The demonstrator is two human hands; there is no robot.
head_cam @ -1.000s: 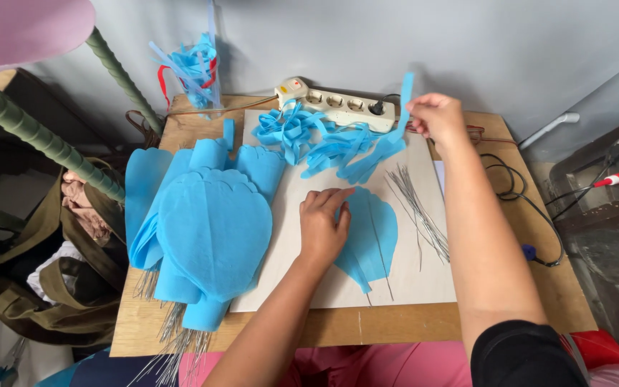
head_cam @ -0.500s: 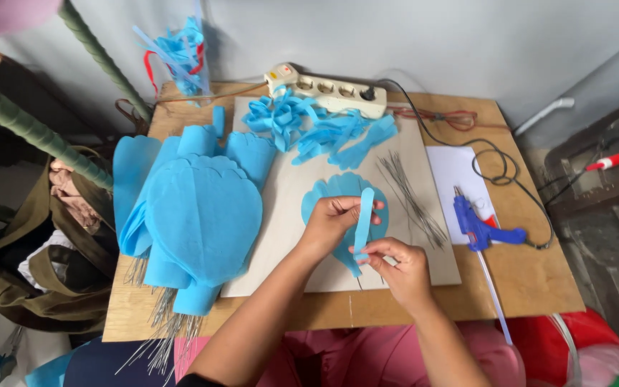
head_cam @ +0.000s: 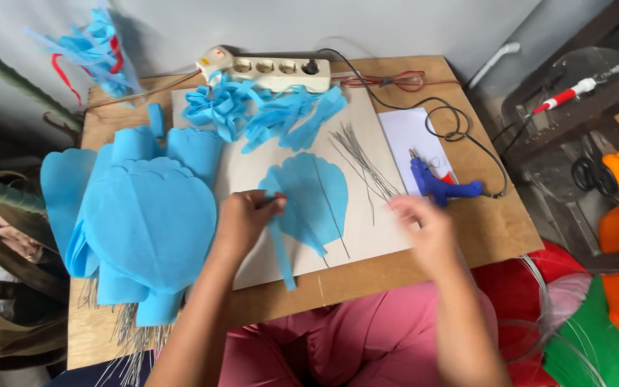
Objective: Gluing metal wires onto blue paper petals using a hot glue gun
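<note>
1. Since half a second ago, the right hand (head_cam: 424, 228) has been drawn away from the blue paper strip (head_cam: 281, 252) toward the right of the frame, near the blue glue gun (head_cam: 440, 185); it is blurred, so whether it is released or closed cannot be told.
2. At the centre of the frame, the strip is pinched at its upper end by the left hand (head_cam: 241, 222), and its free end hangs down toward the lower edge of the cardboard sheet (head_cam: 367, 229).
3. Just right of the left hand, a blue petal (head_cam: 317, 197) with a wire along its middle is seen lying flat on the sheet.
4. At centre left, a pile of large blue petals (head_cam: 145, 222) is stacked on the wooden table (head_cam: 496, 229).
5. Toward the upper centre, cut blue strips (head_cam: 266, 115) are heaped below a white power strip (head_cam: 270, 72), and loose thin wires (head_cam: 363, 161) lie right of the petal.
</note>
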